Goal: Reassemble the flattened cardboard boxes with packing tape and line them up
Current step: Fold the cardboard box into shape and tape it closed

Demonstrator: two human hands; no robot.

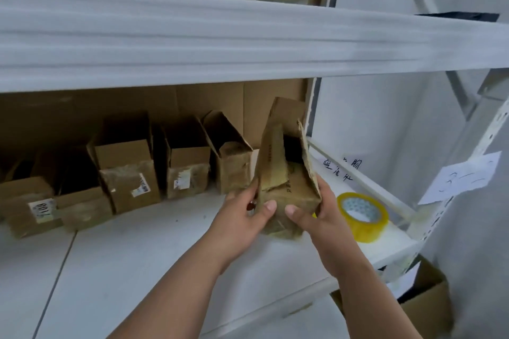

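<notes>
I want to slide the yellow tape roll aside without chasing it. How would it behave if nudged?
The tape roll lies flat on the white shelf, not on its edge, so it would probably slide rather than roll. It looks like a thick, hollow ring, so likely stiff and fairly light. It lies near the shelf's right edge, so a rightward push might send it off.

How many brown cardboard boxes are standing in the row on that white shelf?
5 standing: far-left labelled box, low box, tall box, middle box, rightmost box. A sixth is held in both hands. Others may be hidden.

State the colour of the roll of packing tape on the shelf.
Translucent yellow, white core; the tape roll shows best in the head view.
</notes>
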